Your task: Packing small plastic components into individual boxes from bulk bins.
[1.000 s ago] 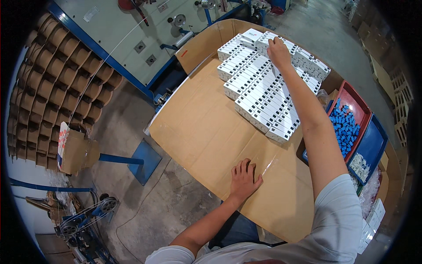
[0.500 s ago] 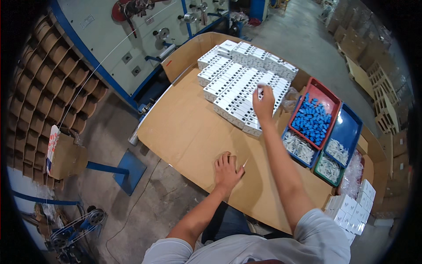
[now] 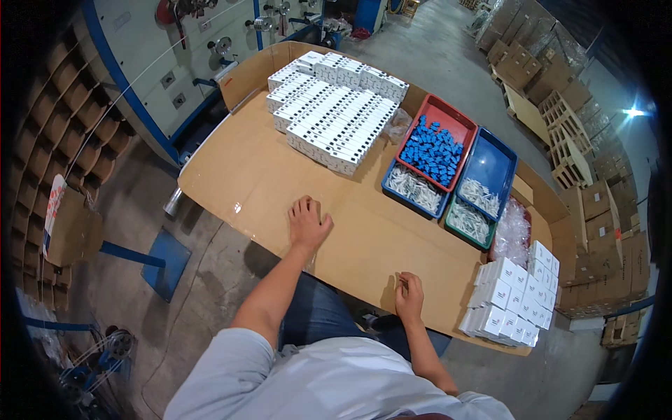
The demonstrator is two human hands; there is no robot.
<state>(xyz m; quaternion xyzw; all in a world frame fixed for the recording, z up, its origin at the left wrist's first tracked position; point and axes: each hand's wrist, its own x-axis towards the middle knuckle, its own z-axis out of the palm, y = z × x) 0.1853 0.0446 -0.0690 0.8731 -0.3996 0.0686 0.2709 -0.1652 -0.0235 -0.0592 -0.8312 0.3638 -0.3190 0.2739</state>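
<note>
My left hand point(image 3: 308, 222) rests on the brown cardboard tabletop point(image 3: 259, 203) left of centre, fingers apart and slightly bent, with nothing seen in it. Near the table's front edge is my right hand point(image 3: 409, 297), its fingers loosely curled and no object visible between them. Beyond my left hand stand rows of slim white boxes point(image 3: 336, 115) with dark marks, packed tightly side by side; a second layer lies along the far side. To the right of my right hand, small white boxes point(image 3: 509, 297) are stacked at the table's right end.
A red tray point(image 3: 467, 129) of blue small parts point(image 3: 430, 150) overlaps a blue tray of white pieces point(image 3: 413, 185). Beside them are another blue tray point(image 3: 498, 157), a green tray point(image 3: 458, 234) and clear plastic bags point(image 3: 513, 234). Raised cardboard point(image 3: 245, 77) edges the table's far side.
My right hand has drawn back from above the slim white boxes to the near edge. My left hand stays on the cardboard. The whole view has swung to the right.
</note>
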